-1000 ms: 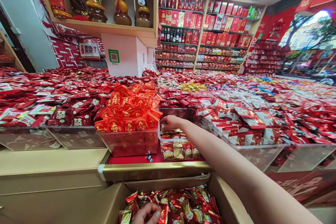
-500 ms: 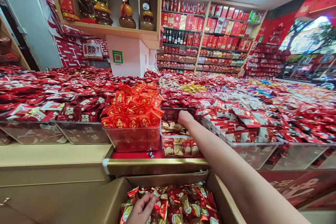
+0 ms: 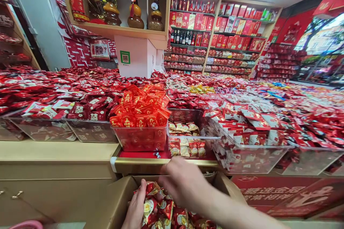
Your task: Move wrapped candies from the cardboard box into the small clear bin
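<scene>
Head view: both hands are in the cardboard box (image 3: 115, 200) at the frame's bottom edge, on the red-gold candy packets (image 3: 165, 205). Left hand (image 3: 135, 204) is cupped wide against the heap's left side, nothing pinched. Right hand (image 3: 182, 182) is over the heap and blurred, so I can't tell its grip. My read: foil is slippery, so scoop from both sides, press inward, keep batches small. Clear bin (image 3: 188, 145) with matching packets sits on the gold-edged counter (image 3: 150, 166), just above the box. Red packet trays all around, bottle shelves (image 3: 188, 25) behind.
</scene>
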